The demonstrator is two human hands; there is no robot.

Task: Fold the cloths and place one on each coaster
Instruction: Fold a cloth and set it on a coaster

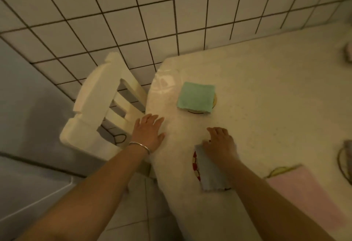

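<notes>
Cream-speckled table (266, 92) fills the right of your view, set against a white tiled wall (133, 12), with one cream slatted chair (99, 107) tucked at its left end. Both your forearms reach forward from the bottom edge. Your left hand (147, 132), a metal bangle (140, 146) at the wrist, lies flat on the table's left edge, fingers straight and spread, holding nothing. Your right hand (221, 143) rests palm down on the far end of a folded grey cloth (209, 172), fingers loosely bent with the tips on the tabletop; whether they pinch the cloth cannot be told.

Three cloths are in sight. The pink cloth (306, 195), largest in view, lies at the lower right, covering most of a yellow-edged coaster (280, 170). The grey cloth sits on a red-and-white checked coaster (195, 162), which shows along its left side. The green cloth (196, 96), folded square, lies farther off on a coaster with a dark rim (196, 112) that peeks out at its near and right edges. That makes three coasters you can count for certain; blurred objects (346, 157) at the right border cannot be identified.
</notes>
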